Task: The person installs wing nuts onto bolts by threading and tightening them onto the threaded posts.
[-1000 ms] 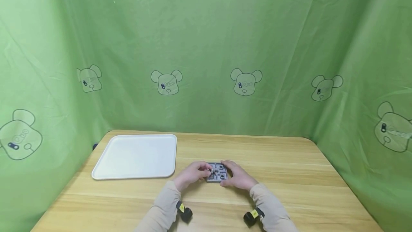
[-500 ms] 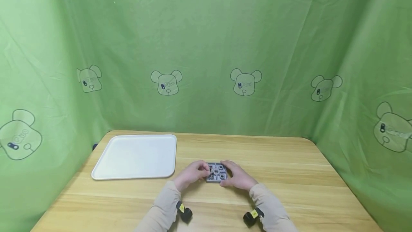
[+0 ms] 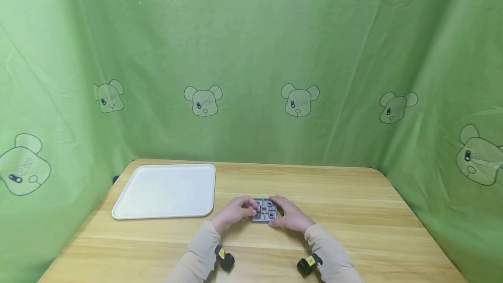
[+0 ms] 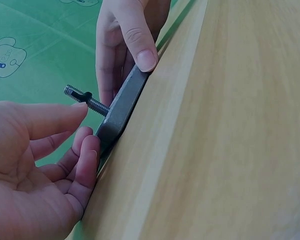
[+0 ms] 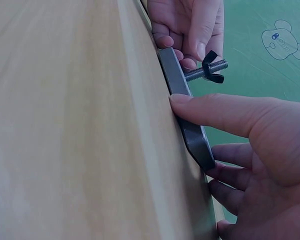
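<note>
A square grey metal plate [image 3: 271,216] with raised ribs and several ringed holes lies flat on the table. From it a threaded bolt [image 4: 98,107] stands up near the left side, with a black wing nut [image 5: 216,78] partway along its thread. My left hand [image 3: 233,212] is at the plate's left side. One digit is stretched out with its tip at the wing nut, while the other fingers bend loosely by the plate's edge. My right hand [image 3: 292,217] grips the plate from the right, thumb on the near edge and fingers at the far edge.
A white rectangular tray [image 3: 169,191] lies at the back left of the wooden table [image 3: 334,195]. Green cloth [image 3: 251,56] printed with bear heads hangs behind the table and along both sides. Black cameras [image 3: 226,262] are strapped to both wrists.
My left fingers, closed together at the bolt half a second ago, have parted slightly, so more of the bolt shows. The right hand and the plate stay in place.
</note>
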The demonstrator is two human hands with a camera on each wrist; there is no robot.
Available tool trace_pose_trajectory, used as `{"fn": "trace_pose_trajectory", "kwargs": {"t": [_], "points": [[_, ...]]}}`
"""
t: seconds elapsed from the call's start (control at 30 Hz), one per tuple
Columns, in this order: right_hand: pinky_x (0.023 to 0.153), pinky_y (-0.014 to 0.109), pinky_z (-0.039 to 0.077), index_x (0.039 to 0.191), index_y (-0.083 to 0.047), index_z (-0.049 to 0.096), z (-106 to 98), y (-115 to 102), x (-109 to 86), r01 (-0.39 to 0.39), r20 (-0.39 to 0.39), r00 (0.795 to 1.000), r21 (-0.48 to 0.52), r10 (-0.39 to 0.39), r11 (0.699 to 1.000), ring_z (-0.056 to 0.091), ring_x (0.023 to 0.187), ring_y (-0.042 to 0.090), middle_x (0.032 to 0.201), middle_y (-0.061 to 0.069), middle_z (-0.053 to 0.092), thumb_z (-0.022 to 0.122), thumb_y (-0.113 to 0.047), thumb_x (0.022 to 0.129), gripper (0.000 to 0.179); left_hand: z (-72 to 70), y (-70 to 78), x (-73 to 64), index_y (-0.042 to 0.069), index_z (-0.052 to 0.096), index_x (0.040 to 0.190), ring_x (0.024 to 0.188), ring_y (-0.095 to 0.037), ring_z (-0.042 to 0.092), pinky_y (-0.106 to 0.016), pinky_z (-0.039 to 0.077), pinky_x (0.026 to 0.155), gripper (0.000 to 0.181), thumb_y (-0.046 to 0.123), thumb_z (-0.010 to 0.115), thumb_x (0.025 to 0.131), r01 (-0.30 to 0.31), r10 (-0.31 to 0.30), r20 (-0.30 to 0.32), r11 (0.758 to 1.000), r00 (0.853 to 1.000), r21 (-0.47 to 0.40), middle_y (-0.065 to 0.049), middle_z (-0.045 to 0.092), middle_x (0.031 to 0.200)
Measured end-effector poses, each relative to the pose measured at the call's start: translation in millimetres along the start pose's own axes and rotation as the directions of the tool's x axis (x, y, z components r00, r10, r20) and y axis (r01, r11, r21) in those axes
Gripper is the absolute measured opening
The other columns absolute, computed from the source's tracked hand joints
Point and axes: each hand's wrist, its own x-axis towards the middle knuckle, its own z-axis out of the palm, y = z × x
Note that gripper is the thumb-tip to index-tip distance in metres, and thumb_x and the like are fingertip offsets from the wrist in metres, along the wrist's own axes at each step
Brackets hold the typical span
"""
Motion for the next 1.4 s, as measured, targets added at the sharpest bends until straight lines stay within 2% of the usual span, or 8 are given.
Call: {"fn": "trace_pose_trajectory", "kwargs": {"t": [0.47,1.07,1.27,1.4], "points": [[0.113,0.065,0.023,0.147,-0.005,0.040,1.0,2.3,1.1,0.007,-0.002,1.000,-0.009,-0.007,1.000,0.032,0.139,0.047,0.152,0.025,0.036,0.083,-0.030,0.071,0.090,-0.6,-2.1,2.3,-0.001,0.064,0.103,0.074,-0.012,0.050,-0.022,0.044,0.063,0.020,0.003,0.066,0.084,-0.020,0.020,0.023,1.000,1.000,0.015,0.000,0.056,0.084],[0.112,0.065,0.024,0.146,-0.005,0.040,0.5,-1.2,0.0,-0.015,-0.008,1.000,-0.009,0.015,1.000,0.032,0.139,0.048,0.152,0.025,0.035,0.083,-0.027,0.071,0.089,0.6,-0.2,-0.2,0.003,0.065,0.109,0.076,-0.013,0.052,-0.023,0.045,0.064,0.021,0.010,0.062,0.089,-0.001,0.001,-0.014,0.999,1.000,0.045,-0.005,0.061,0.091],[0.112,0.066,0.023,0.146,-0.006,0.040,0.7,-1.0,0.0,-0.011,-0.006,1.000,-0.008,0.011,1.000,0.032,0.139,0.048,0.152,0.025,0.035,0.083,-0.027,0.070,0.090,1.7,-0.5,-1.2,0.000,0.058,0.101,0.074,-0.014,0.050,-0.024,0.044,0.063,0.017,0.008,0.064,0.087,-0.001,0.003,-0.046,1.000,0.999,0.032,-0.002,0.055,0.086],[0.112,0.066,0.024,0.146,-0.007,0.041,0.6,-0.9,0.6,-0.015,-0.009,1.000,-0.013,0.015,1.000,0.032,0.139,0.048,0.153,0.025,0.035,0.083,-0.027,0.070,0.090,2.0,0.2,-1.2,0.001,0.058,0.096,0.074,-0.014,0.051,-0.024,0.044,0.064,0.014,0.009,0.066,0.087,0.010,-0.008,-0.055,0.999,0.998,0.032,-0.002,0.055,0.085]]}}
